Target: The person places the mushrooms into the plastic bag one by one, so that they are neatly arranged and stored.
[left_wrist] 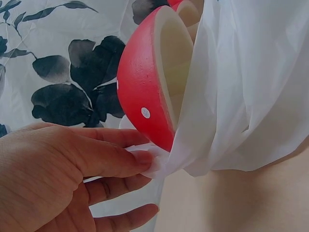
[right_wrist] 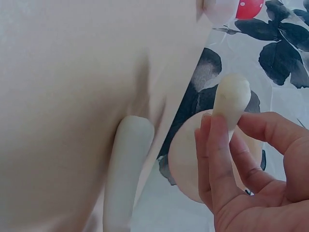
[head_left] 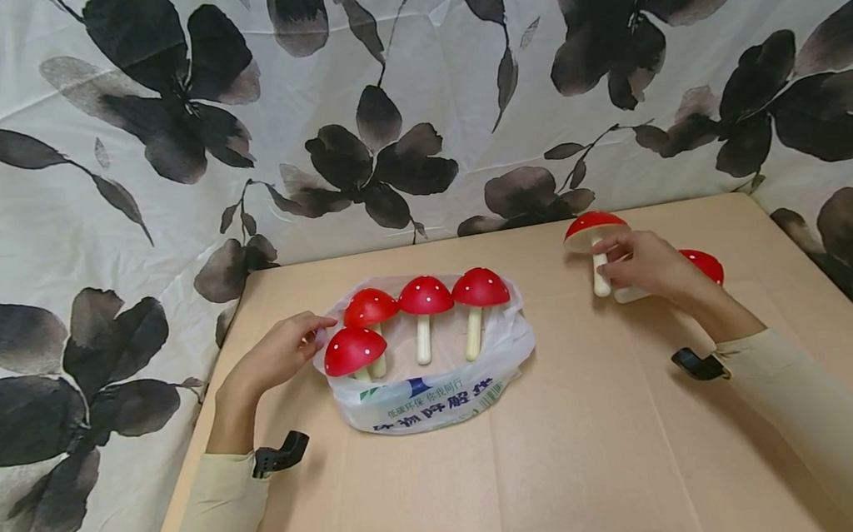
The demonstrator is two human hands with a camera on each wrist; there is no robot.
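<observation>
Several toy mushrooms with red, white-dotted caps and pale stems lie in a white plastic bag (head_left: 430, 408) with printed lettering. My left hand (head_left: 275, 353) pinches the bag's left rim between thumb and index finger, close beside a mushroom (left_wrist: 140, 82) in the left wrist view. Off to the right, my right hand (head_left: 648, 265) holds another toy mushroom (head_left: 595, 226) by its stem, cap up. Its stem end (right_wrist: 231, 92) pokes out above the fingers in the right wrist view. A further mushroom (head_left: 705, 264) lies on the table, partly hidden behind the right hand and wrist.
The light tan table (head_left: 562, 456) ends at the back and sides against a floral cloth (head_left: 456, 71). In the right wrist view, the lying mushroom's stem (right_wrist: 126, 174) is near the held one.
</observation>
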